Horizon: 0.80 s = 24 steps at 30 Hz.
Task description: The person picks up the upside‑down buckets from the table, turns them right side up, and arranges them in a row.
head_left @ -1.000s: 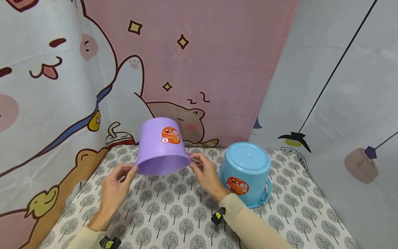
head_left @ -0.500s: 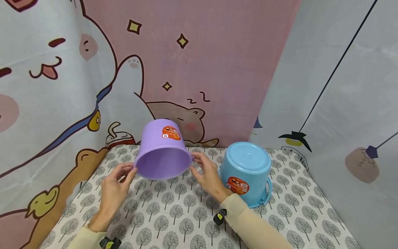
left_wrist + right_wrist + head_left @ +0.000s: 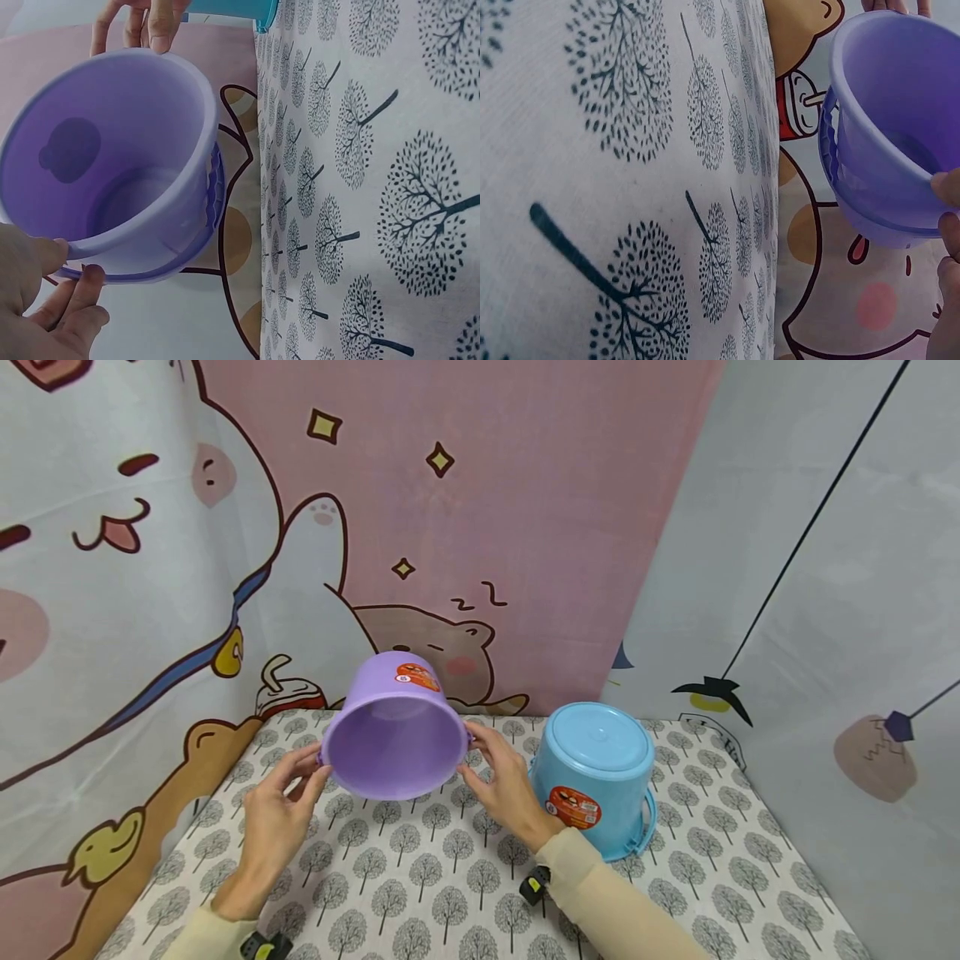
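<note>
A purple plastic bucket (image 3: 397,747) with an orange-red label hangs tipped above the table, its mouth facing me and its base pointing away. My left hand (image 3: 279,802) pinches the rim at the left side, thumb and fingers by the handle joint. On the opposite side my right hand (image 3: 498,781) pinches the rim the same way. In the left wrist view the inside of the bucket (image 3: 112,150) shows bare, and its handle lies along the underside. The right wrist view has the bucket (image 3: 900,127) at the right, with fingertips (image 3: 949,187) at its rim.
A light blue bucket (image 3: 596,777) stands upside down on the table to the right, close beside my right hand, its handle at its side. The tree-print cloth (image 3: 420,902) covers the table. Cartoon-print curtains (image 3: 525,527) rise behind and at both sides.
The purple bucket has tilted from nearly upside down so that its mouth turns up toward me and its base tips away. Both hands keep their hold; the blue bucket stays put.
</note>
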{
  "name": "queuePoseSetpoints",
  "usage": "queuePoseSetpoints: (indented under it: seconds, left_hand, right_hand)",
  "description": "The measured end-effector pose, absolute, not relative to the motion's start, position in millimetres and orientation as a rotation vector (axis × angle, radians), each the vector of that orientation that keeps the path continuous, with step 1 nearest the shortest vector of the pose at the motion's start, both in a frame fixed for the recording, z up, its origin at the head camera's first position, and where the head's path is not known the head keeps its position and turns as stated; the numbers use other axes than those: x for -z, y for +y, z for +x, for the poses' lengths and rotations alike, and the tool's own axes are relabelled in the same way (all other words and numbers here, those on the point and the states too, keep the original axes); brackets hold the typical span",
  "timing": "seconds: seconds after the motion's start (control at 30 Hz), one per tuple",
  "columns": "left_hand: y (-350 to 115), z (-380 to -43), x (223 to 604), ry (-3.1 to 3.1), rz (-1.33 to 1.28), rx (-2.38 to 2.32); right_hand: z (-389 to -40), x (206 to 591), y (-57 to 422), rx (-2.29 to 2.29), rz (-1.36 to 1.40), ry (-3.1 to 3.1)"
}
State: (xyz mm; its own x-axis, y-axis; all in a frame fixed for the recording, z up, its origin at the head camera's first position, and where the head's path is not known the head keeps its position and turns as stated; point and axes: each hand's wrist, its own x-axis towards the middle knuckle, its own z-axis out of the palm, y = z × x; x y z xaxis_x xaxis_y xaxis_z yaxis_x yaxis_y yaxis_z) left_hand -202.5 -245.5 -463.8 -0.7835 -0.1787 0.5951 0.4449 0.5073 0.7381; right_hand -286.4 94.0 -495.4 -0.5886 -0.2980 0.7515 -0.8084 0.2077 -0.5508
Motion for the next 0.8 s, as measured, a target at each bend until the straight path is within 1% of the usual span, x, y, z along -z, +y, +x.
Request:
queuePoseSetpoints:
  seconds: [0.17,0.47,0.8]
  left_hand:
    - [-246,-202,464,-2.144,-0.255,1.24]
    - [-251,-203,464,-2.183,-0.373,1.019]
    - [-255,-203,464,-2.208,-0.447,0.965]
  right_hand:
    - [-286,495,97,-1.313,1.015,-2.047]
    - [-286,493,103,-1.143,0.968,-2.134]
    - [-284,491,105,-1.058,0.974,-2.149]
